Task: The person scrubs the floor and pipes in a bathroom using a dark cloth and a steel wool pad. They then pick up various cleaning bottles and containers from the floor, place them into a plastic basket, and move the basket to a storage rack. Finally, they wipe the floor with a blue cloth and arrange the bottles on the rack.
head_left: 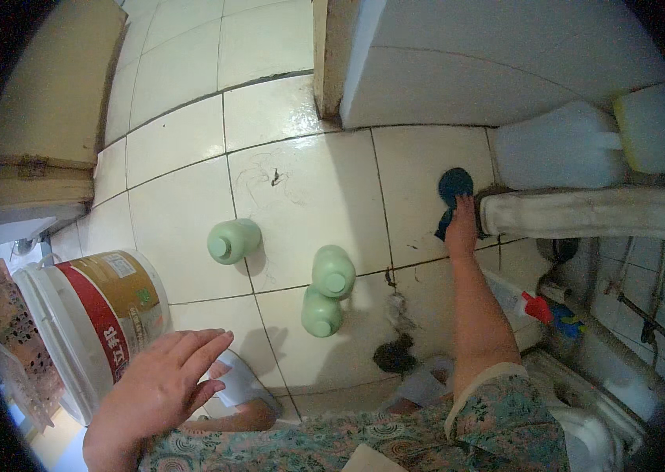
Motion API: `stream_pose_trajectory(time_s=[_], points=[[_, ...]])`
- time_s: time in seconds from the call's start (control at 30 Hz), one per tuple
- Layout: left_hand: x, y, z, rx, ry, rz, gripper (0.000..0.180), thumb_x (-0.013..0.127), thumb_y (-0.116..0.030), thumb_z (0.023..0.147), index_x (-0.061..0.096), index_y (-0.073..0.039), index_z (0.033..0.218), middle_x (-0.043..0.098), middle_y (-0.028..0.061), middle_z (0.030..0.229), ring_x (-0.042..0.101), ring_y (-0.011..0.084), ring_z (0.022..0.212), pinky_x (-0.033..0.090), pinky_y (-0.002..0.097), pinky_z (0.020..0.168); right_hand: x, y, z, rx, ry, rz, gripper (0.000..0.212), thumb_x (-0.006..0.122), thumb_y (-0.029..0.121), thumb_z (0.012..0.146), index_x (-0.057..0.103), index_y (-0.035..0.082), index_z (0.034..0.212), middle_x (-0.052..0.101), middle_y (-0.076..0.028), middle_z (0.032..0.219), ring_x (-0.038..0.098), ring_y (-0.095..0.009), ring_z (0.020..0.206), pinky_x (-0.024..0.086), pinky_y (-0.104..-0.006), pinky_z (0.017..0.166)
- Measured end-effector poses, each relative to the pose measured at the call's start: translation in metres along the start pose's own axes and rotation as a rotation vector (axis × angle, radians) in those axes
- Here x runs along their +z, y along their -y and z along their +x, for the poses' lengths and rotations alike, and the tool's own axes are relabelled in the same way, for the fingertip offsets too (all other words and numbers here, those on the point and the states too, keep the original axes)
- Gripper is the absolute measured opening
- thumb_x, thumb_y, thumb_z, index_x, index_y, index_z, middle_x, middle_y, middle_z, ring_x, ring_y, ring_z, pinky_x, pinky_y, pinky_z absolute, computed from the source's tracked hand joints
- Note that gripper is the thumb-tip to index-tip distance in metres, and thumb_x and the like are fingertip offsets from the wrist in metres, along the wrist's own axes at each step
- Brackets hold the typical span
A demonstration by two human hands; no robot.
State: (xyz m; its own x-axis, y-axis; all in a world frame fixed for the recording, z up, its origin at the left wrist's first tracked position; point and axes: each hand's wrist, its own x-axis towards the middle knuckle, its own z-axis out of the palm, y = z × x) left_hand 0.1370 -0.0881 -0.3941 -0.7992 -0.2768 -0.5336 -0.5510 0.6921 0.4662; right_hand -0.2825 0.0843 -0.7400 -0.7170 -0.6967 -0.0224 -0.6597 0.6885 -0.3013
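My right hand (462,226) reaches down to the tiled floor at the right. Its fingers are close together over the narrow middle of a dark teal, round-ended object (455,184), whose exact kind I cannot make out. My left hand (171,377) is in the air at the lower left, fingers stretched out and holding nothing. It is nearest to a white bucket (150,295) with a red and gold label. Between my hands are pale green bottles: one (232,241) apart at the left, and a far one (334,273) touching a near one (321,312).
Hair and dirt (275,178) lie on the tiles, with a dark clump (395,354) near my feet. Cardboard boxes (49,94) stand at the left. A translucent jug (557,145), a rolled white cloth (584,214) and a red-topped bottle (535,307) are along the right.
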Motion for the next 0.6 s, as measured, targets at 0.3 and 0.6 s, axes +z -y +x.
stream_pose_trajectory(time_s=[0.3,0.6], points=[[-0.005,-0.011,0.014,-0.047,0.114,-0.024,0.058,0.068,-0.017,0.077,0.044,-0.006,0.129,0.051,0.0144,0.126,0.05,0.0345,0.113,0.041,0.0434,0.096,0.018,0.07,-0.08,-0.2,0.257,0.137,0.04,0.04,-0.003,0.087,0.05,0.003,0.126,0.04,-0.017,0.14,0.035,-0.032,0.132,0.025,-0.0437,0.11],[0.005,-0.02,0.013,-0.064,0.102,0.001,0.06,0.069,-0.017,0.076,0.045,-0.007,0.129,0.051,0.0139,0.126,0.05,0.0339,0.113,0.041,0.0433,0.096,-0.025,0.069,-0.017,0.142,0.078,0.731,0.028,0.045,0.0,0.088,0.06,0.004,0.111,0.057,-0.013,0.124,0.053,-0.029,0.116,0.042,-0.0364,0.097]])
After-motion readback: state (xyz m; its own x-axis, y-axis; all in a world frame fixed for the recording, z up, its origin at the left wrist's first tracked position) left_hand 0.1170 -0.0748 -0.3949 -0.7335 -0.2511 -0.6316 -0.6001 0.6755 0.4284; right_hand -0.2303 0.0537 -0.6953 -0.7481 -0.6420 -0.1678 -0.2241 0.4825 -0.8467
